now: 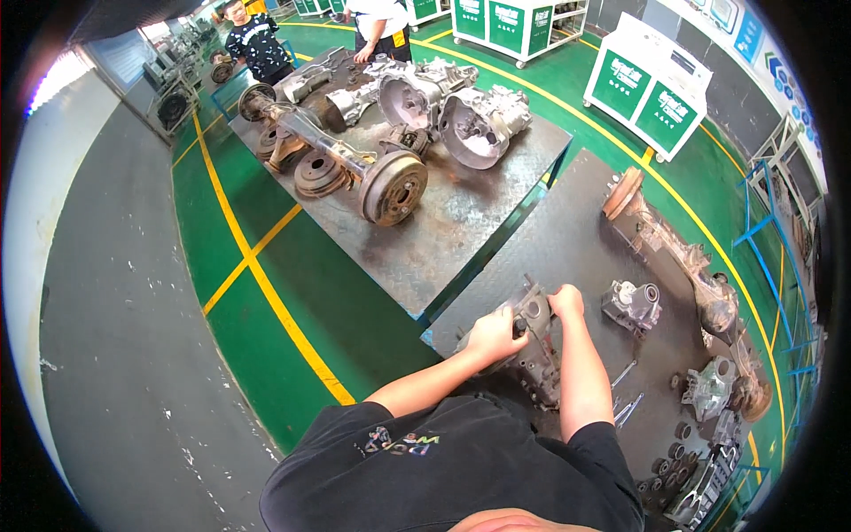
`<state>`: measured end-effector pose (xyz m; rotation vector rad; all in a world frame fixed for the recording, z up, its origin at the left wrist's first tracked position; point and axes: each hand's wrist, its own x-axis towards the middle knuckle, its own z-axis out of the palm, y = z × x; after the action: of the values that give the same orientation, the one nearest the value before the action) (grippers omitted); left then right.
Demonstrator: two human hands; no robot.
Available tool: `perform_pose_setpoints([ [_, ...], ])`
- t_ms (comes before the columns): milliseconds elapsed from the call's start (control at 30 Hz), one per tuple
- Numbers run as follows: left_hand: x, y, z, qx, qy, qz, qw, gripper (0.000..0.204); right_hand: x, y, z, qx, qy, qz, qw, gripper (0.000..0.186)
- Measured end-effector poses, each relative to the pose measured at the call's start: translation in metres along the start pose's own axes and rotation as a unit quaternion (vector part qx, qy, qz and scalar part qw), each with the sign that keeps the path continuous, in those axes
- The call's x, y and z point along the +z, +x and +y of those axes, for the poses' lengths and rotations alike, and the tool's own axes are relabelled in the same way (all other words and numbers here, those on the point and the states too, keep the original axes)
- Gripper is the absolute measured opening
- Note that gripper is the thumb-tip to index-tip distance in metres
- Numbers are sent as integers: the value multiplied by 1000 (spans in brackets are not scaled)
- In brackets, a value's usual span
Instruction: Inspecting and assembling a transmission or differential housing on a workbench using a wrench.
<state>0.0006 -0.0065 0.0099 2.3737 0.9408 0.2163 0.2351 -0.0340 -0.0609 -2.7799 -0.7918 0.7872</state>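
A grey metal gearbox housing lies on the dark steel table right in front of me, partly covered by my arms. My left hand is closed at its left side, with a short black cylindrical piece showing at the fingers; its kind is unclear. At the housing's far right edge, my right hand is curled closed, and what lies inside its fingers is hidden. A thin metal piece sticks up between the two hands. To the right of my right hand sits a smaller metal casing.
Long-handled metal tools lie right of my forearm. Beyond are a rusty axle, another casing and several ring-shaped parts. A second table bears an axle with drums and bell housings. Two people stand behind it.
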Motion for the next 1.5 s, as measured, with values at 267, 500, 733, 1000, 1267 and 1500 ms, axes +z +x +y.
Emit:
perform_pose_setpoints([
  [267,9,-1,-3,23,-7,41,999,61,25,-5,10,13,38,116,992,46],
  [500,9,0,-6,22,-1,42,999,62,2,-16,-1,1,23,41,999,36],
  [733,5,-1,-2,19,-12,27,999,61,24,18,29,-70,55,54,995,41],
  [1000,4,-4,-3,2,-5,8,1000,64,36,9,24,-22,52,82,995,44],
  [1267,1,-2,-2,0,-15,2,1000,63,35,23,37,-106,165,39,980,31],
  [1500,8,-1,-6,13,-18,6,1000,64,27,16,26,-73,38,88,993,31],
])
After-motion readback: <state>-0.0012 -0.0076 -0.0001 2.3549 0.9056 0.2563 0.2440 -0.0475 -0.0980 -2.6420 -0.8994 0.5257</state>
